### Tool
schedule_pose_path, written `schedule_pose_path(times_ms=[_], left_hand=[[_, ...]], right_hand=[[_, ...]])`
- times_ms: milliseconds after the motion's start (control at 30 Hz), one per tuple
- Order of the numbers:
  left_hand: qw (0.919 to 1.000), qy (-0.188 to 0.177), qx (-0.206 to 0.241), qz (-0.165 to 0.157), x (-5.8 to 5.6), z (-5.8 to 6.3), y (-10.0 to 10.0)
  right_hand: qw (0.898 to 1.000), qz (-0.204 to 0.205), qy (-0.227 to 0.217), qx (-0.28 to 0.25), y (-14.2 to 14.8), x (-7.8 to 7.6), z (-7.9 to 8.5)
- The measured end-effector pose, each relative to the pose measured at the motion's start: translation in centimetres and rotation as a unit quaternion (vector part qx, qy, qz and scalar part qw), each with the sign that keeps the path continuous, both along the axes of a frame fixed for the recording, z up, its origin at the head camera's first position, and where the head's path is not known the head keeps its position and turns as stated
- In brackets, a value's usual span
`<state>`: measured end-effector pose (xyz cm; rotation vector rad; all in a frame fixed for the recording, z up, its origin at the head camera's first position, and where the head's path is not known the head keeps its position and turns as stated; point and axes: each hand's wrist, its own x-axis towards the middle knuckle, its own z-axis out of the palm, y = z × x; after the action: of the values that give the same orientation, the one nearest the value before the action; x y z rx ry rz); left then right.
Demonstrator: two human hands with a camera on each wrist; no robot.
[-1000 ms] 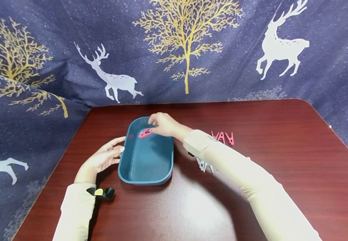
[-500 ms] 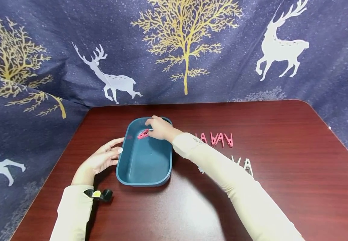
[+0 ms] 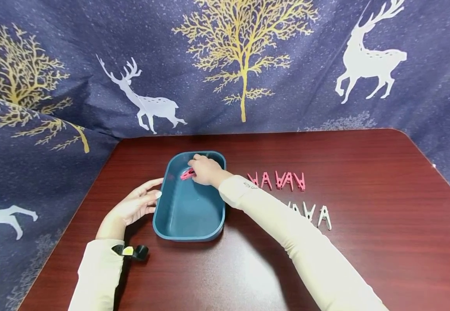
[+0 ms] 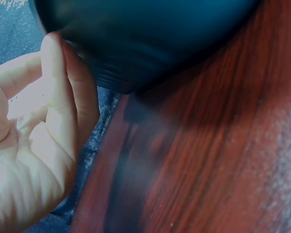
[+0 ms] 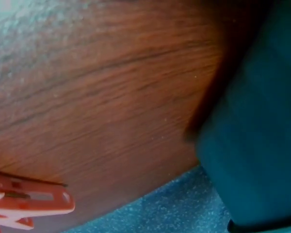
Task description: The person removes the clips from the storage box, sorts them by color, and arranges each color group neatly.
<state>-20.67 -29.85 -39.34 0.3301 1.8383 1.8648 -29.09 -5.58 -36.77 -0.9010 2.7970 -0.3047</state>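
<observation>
A deep blue-green plastic bin stands left of the middle of the table. My right hand reaches inside it near the back, pinching a pink clothespin; its fingertips are partly hidden by the hand. At the bin's left side, my left hand touches the outer wall with extended, relaxed fingers. In the left wrist view, the fingertips of the left hand meet the bin wall. The right wrist view shows the bin's outside but not the right hand.
Several pink clothespins lie in a row on the dark red table right of the bin. Nearer to me are white clothespins, partly covered by my right sleeve. A patterned blue cloth hangs behind the table.
My right hand has moved slightly left and lower in the bin, with the pink clothespin. Its sleeve has shifted, uncovering more pink and white clothespins. The left hand stays at the bin.
</observation>
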Motion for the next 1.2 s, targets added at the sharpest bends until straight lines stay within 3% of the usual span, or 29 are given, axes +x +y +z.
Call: schedule_pose_path(times_ms=[200, 467, 1200], left_hand=[[1.0, -0.001, -0.002, 0.001, -0.05, -0.11, -0.06], [1.0, -0.006, -0.001, 0.006, -0.09, 0.09, 0.11], [1.0, 0.002, -0.004, 0.006, 0.26, -0.03, 0.08]], right_hand=[[0.997, 0.028, 0.045, 0.055, -0.19, 0.26, -0.5], [0.996, 0.028, 0.05, 0.075, -0.16, 0.41, -0.38], [0.999, 0.01, -0.014, 0.035, 0.16, 0.34, -0.47]])
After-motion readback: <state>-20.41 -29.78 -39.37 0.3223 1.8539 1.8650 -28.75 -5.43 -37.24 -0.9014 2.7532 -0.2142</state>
